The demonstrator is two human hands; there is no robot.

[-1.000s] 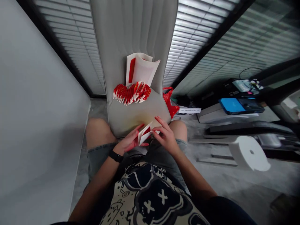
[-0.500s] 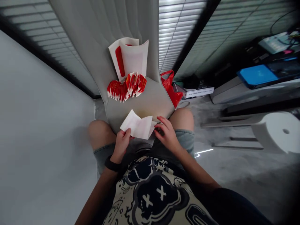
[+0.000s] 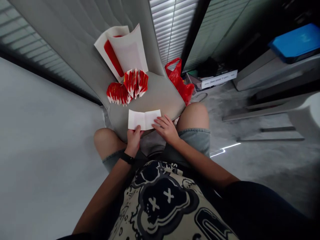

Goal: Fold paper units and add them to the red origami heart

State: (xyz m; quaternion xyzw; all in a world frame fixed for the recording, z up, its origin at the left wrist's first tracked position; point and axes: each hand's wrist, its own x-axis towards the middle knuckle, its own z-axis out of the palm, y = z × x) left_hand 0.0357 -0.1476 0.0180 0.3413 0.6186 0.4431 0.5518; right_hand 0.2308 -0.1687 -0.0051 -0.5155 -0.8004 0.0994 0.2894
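Note:
A creased sheet of white paper (image 3: 144, 119) lies opened out at the front of the grey chair seat (image 3: 165, 98), with a fold down its middle. My left hand (image 3: 134, 140) grips its lower left edge, thumb on top. On the paper's right end, my right hand (image 3: 166, 128) rests with fingers stretched out over it. Behind the paper stands a row of folded red-and-white paper pieces (image 3: 118, 93), fanned out across the seat. Against the backrest lean large curled white sheets (image 3: 130, 50) with a red patch showing.
A red plastic bag (image 3: 178, 81) sits on the floor right of the chair, beside a flat box (image 3: 215, 78). Farther right are a white stool (image 3: 300, 113) and a blue object (image 3: 295, 41) on a grey surface. A white wall (image 3: 45, 150) runs along the left.
The paper has gone from bent and tilted to spread nearly flat. My right hand has moved from its right corner onto its surface. The view has shifted to the right.

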